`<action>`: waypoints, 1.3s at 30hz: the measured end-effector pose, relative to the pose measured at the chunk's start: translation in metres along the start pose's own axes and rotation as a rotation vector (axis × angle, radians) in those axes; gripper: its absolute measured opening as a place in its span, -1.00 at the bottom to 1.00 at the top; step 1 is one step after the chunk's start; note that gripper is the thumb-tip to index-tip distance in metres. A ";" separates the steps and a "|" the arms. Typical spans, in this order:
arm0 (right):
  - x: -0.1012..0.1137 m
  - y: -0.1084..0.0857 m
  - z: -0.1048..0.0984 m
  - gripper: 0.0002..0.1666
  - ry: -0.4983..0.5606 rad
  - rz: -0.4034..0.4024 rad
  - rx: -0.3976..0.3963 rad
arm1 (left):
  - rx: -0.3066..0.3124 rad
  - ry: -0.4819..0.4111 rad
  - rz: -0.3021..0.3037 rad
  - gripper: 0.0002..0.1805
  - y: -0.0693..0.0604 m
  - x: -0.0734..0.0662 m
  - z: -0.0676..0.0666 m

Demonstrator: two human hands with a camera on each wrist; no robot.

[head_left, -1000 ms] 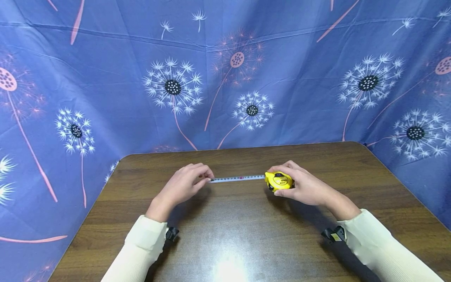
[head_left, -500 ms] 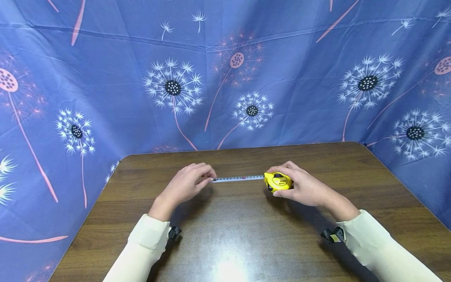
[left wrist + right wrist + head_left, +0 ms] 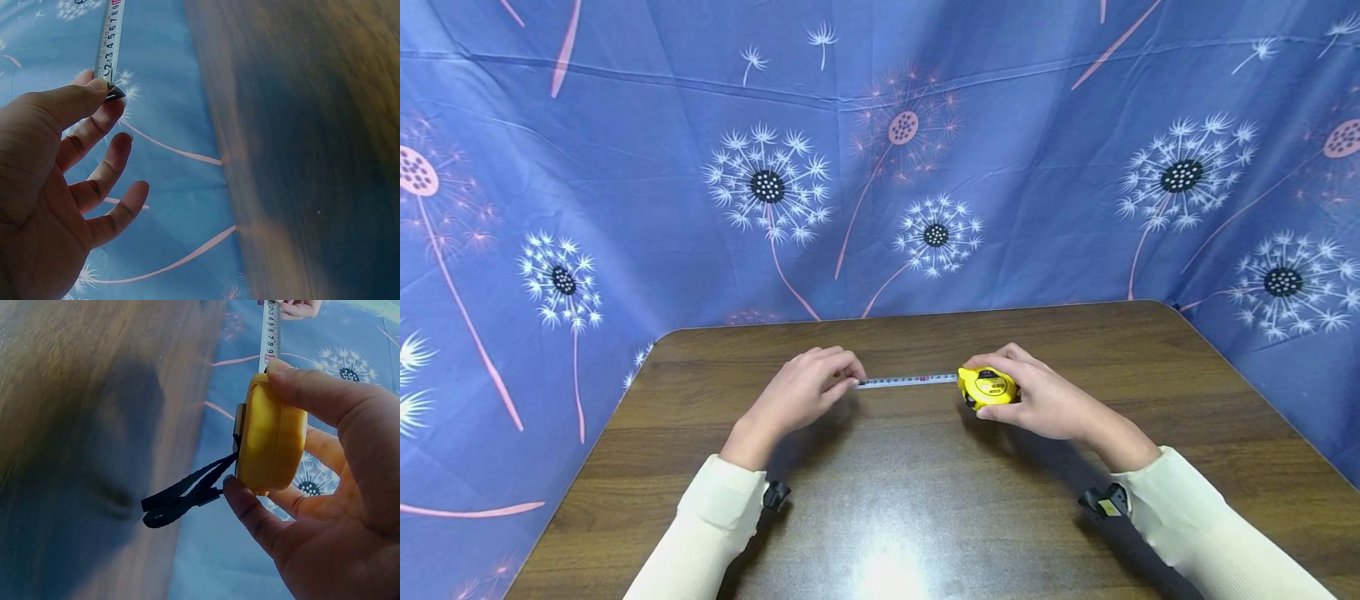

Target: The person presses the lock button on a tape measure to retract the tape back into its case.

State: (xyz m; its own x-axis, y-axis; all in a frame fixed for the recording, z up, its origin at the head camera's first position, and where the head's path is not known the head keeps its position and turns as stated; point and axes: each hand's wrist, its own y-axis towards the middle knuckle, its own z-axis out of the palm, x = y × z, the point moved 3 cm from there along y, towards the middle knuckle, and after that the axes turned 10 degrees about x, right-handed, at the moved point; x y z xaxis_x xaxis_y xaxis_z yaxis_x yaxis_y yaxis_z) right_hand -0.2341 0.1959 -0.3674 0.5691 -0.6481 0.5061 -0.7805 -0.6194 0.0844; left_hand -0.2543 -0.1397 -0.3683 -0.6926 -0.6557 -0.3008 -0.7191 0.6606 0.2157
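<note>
A yellow tape measure (image 3: 988, 388) is held above the table by my right hand (image 3: 1048, 398), its thumb and fingers around the case. From the case a white steel blade (image 3: 910, 381) with printed numbers runs level and straight to the left. At its far end, my left hand (image 3: 801, 387) pinches the blade between thumb and forefinger. The left wrist view shows the dark end hook (image 3: 115, 94) at those fingertips, while the other fingers are loosely bent. A black wrist strap (image 3: 187, 490) hangs from the case in the right wrist view.
Beneath both hands lies a brown wood-grain table (image 3: 895, 467) with a bright glare spot near its front. A blue cloth (image 3: 850, 208) printed with dandelions hangs behind it and along the sides. A black device (image 3: 1105, 502) sits at the right cuff.
The left hand has shifted slightly right and the right hand slightly left. Less blade shows between them than before. Both holds stay the same.
</note>
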 end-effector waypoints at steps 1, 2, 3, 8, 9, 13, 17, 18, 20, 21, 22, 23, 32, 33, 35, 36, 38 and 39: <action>0.000 0.000 0.000 -0.26 0.001 -0.004 -0.002 | -0.002 0.000 0.005 -0.88 0.001 0.000 0.000; 0.001 0.000 0.000 -0.27 0.003 -0.007 -0.003 | -0.003 0.000 0.009 -0.88 0.001 -0.001 0.001; 0.001 0.000 0.000 -0.27 0.003 -0.010 -0.005 | -0.004 -0.001 0.013 -0.88 0.002 -0.001 0.001; 0.002 0.001 0.001 -0.26 0.012 -0.005 0.002 | 0.003 -0.008 0.019 -0.89 0.005 -0.003 0.002; 0.003 0.001 0.001 -0.26 0.014 -0.001 0.004 | 0.004 -0.008 0.018 -0.89 0.006 -0.004 0.002; 0.004 0.002 0.001 -0.26 0.020 0.000 0.010 | 0.008 -0.005 0.021 -0.89 0.009 -0.006 0.003; 0.004 0.003 0.002 -0.25 0.027 0.000 0.010 | 0.011 0.002 0.019 -0.89 0.011 -0.007 0.005; 0.004 0.004 0.002 -0.25 0.028 0.000 0.011 | 0.012 0.001 0.018 -0.89 0.012 -0.007 0.005; 0.005 0.004 0.003 -0.25 0.029 0.005 0.016 | 0.014 -0.003 0.019 -0.90 0.012 -0.007 0.006; 0.005 0.004 0.003 -0.25 0.028 0.006 0.017 | 0.014 -0.005 0.019 -0.91 0.012 -0.008 0.005; 0.005 0.004 0.003 -0.25 0.028 0.005 0.018 | 0.015 -0.007 0.021 -0.91 0.013 -0.008 0.006; 0.005 0.005 0.003 -0.25 0.028 0.008 0.019 | 0.016 -0.008 0.023 -0.91 0.013 -0.008 0.006; 0.009 0.008 0.005 -0.26 0.031 0.011 0.022 | 0.025 0.008 0.041 -0.92 0.017 -0.011 0.008; 0.009 0.008 0.005 -0.26 0.030 0.009 0.023 | 0.024 0.011 0.041 -0.92 0.017 -0.011 0.008; 0.009 0.009 0.005 -0.26 0.032 0.009 0.023 | 0.022 0.012 0.042 -0.91 0.018 -0.012 0.009; 0.010 0.009 0.006 -0.26 0.033 0.007 0.022 | 0.019 0.012 0.043 -0.91 0.018 -0.012 0.009; 0.010 0.010 0.006 -0.25 0.035 0.005 0.019 | 0.014 0.015 0.046 -0.91 0.019 -0.013 0.009; 0.010 0.010 0.006 -0.25 0.034 0.001 0.018 | 0.011 0.016 0.048 -0.91 0.019 -0.013 0.009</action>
State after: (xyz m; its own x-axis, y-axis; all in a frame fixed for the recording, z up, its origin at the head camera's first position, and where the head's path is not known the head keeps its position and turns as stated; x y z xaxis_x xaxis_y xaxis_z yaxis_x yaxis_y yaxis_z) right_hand -0.2342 0.1803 -0.3670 0.5587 -0.6334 0.5353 -0.7761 -0.6269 0.0682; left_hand -0.2582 -0.1150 -0.3684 -0.7269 -0.6290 -0.2758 -0.6847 0.6951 0.2192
